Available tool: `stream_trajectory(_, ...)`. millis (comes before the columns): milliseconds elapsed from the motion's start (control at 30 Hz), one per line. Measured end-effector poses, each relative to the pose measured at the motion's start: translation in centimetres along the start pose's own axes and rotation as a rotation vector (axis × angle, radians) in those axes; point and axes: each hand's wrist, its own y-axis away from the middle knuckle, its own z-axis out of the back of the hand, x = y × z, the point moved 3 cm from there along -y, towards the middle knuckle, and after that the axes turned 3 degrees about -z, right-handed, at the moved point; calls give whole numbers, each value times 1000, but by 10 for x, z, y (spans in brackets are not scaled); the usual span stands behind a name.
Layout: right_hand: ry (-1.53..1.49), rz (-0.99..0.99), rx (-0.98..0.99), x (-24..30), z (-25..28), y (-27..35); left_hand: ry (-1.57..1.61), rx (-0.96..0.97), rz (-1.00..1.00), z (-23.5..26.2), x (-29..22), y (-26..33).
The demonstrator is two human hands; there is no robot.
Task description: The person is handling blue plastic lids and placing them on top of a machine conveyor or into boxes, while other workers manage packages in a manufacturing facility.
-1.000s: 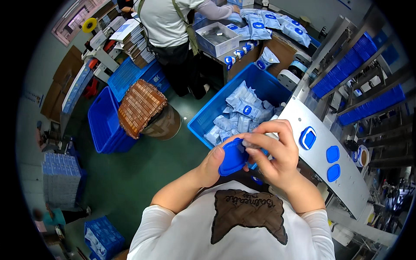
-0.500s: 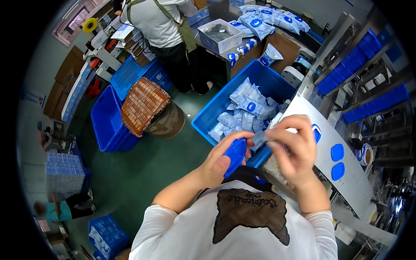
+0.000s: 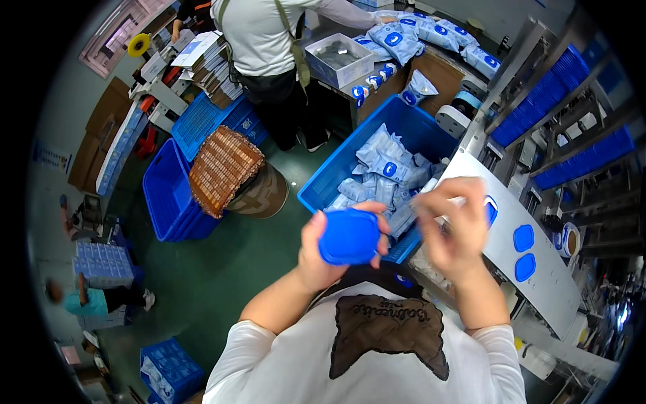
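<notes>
My left hand (image 3: 313,254) grips a blue plastic lid (image 3: 350,237) with rounded corners, its broad face turned up; whether more lids lie under it is hidden. To the right, my right hand (image 3: 463,236) is raised with bent fingers, smeared by motion, so I cannot tell whether it holds anything. Beside it slopes a white metal plate (image 3: 553,296) carrying blue lids: one (image 3: 523,238) above another (image 3: 525,267), and a third (image 3: 492,210) partly behind my right hand. Just beyond my hands, soft light-blue packs (image 3: 396,165) fill a blue crate (image 3: 311,195).
Stacks of blue lids (image 3: 538,101) stand in the machine at the right. A co-worker (image 3: 259,47) stands at a table with more packs (image 3: 404,40) and a white box (image 3: 340,60). Left of the crate are a drum (image 3: 264,195) under a woven mat (image 3: 225,168) and blue bins (image 3: 161,192).
The lid in my left hand has turned from edge-on to face-up. My right hand stays in nearly the same place, blurred. The co-worker has shifted, one arm now reaching to the packs.
</notes>
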Motion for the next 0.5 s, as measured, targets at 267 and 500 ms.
stream_trajectory(267, -92, 92, 160, 10, -30, -2, -11, 61, 64, 1, 5, -4)
stream_trajectory(500, -101, -69, 99, -6, -9, 1, 9, 43, 73, -6, 8, -7)
